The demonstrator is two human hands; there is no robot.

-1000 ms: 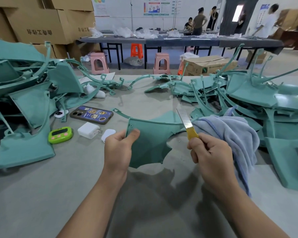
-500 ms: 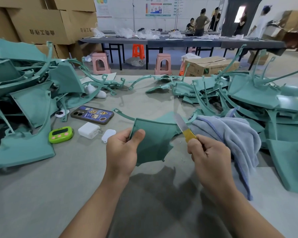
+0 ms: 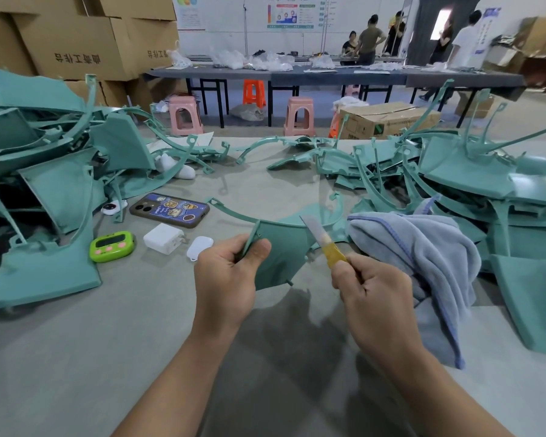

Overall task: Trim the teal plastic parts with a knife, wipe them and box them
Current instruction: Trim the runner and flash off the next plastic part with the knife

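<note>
My left hand (image 3: 226, 279) grips the left corner of a teal plastic part (image 3: 284, 247), thumb on top, holding it tilted above the grey table (image 3: 76, 357). A thin curved arm of the part runs up to the left. My right hand (image 3: 372, 291) holds a yellow-handled knife (image 3: 320, 238), and its blade lies against the part's right edge. A blue-grey cloth (image 3: 423, 257) lies just right of my right hand, partly over other teal parts.
Heaps of teal parts fill the left (image 3: 38, 184) and right (image 3: 470, 184) sides of the table. A phone (image 3: 171, 209), white charger (image 3: 164, 238), green timer (image 3: 111, 246) and small white case (image 3: 200, 247) lie left of my left hand. Cardboard boxes (image 3: 76, 42), stools and people stand behind.
The knife blade has moved down and left along the part's right edge. My left hand has tipped the part, so less of its face shows.
</note>
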